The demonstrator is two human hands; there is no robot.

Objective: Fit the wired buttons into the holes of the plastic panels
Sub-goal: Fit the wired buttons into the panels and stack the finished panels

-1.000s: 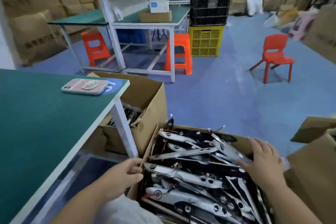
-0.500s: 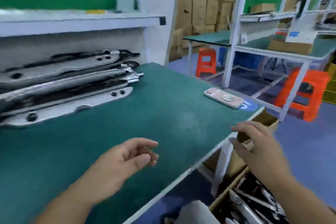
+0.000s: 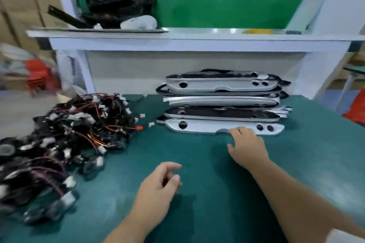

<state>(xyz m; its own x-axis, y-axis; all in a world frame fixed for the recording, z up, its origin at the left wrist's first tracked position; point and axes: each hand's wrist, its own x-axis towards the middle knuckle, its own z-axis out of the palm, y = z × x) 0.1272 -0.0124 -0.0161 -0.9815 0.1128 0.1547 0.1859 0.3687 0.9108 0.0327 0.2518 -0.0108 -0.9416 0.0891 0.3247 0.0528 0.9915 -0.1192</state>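
Right hand [image 3: 246, 148], fingers relaxed, touches the nearest plastic panel [image 3: 205, 126] near the green table's [image 3: 316, 156] back edge; it looks light, stiff, probably slick, best gripped mid-length. Left hand [image 3: 158, 187] hangs loosely curled, empty. Wired buttons [image 3: 79, 130] heap at the left edge.

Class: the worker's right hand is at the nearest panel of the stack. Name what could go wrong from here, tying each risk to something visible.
1. The right hand touches only the near edge of the nearest panel; pulling it might shift the stack of panels packed close behind it.
2. The wired buttons lie in one tangled pile; lifting one could drag others along.
3. The left hand holds nothing, so nothing steadies the stack.
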